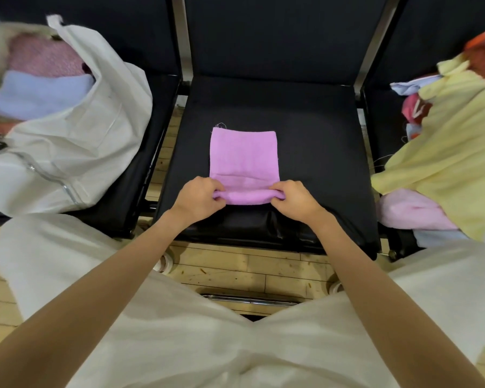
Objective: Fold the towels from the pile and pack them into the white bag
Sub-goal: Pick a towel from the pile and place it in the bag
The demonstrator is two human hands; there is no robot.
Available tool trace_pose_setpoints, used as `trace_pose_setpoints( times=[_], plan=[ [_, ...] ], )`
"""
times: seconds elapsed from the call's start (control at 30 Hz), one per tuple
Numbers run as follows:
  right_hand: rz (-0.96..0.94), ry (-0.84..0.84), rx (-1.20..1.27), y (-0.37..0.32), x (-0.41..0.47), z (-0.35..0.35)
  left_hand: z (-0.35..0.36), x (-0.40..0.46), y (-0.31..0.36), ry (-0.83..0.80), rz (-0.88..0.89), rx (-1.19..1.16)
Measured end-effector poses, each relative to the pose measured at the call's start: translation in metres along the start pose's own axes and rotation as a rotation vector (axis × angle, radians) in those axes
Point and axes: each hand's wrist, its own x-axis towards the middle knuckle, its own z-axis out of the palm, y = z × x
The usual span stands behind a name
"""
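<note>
Purple towel (pixel 243 156) lies at centre frame on the black chair seat (pixel 319 141). Left hand (pixel 199 198) and right hand (pixel 293 198) pinch its near corners, fingers curled round the rolled edge. White bag (pixel 76 152) sits upper left.

We've got bare black seat (pixel 314 130) all round the purple towel (pixel 244 158), so side and far approaches are open. Near edge is taken by the left hand (pixel 199 197) and right hand (pixel 294 200). White bag (pixel 76 141) blocks the left seat, towel pile (pixel 454 152) the right.
</note>
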Motion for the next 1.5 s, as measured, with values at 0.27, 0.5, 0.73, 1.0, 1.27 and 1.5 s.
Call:
trace_pose_setpoints(
  times=[0.27,0.5,0.73,1.0,1.27,1.5],
  plan=[
    [0.178,0.177,0.55,-0.015,-0.012,-0.02,-0.01,-0.019,0.022,0.33,-0.161,-0.387],
    [0.455,0.279,0.863,-0.013,0.02,-0.012,-0.018,0.022,0.02,0.357,-0.591,-0.928],
    [0.563,0.3,0.831,-0.009,0.037,0.003,-0.001,0.041,0.016,0.197,-0.645,-0.932],
    [0.475,0.401,0.458,-0.006,0.033,0.02,0.024,0.037,0.005,0.339,-0.546,-0.554],
    [0.571,0.287,0.065,-0.012,0.033,0.026,0.028,0.035,0.006,0.105,-0.626,-0.123],
    [0.398,0.321,0.296,-0.042,0.04,0.017,0.009,0.026,0.001,0.173,-0.611,-0.541]
  ],
)
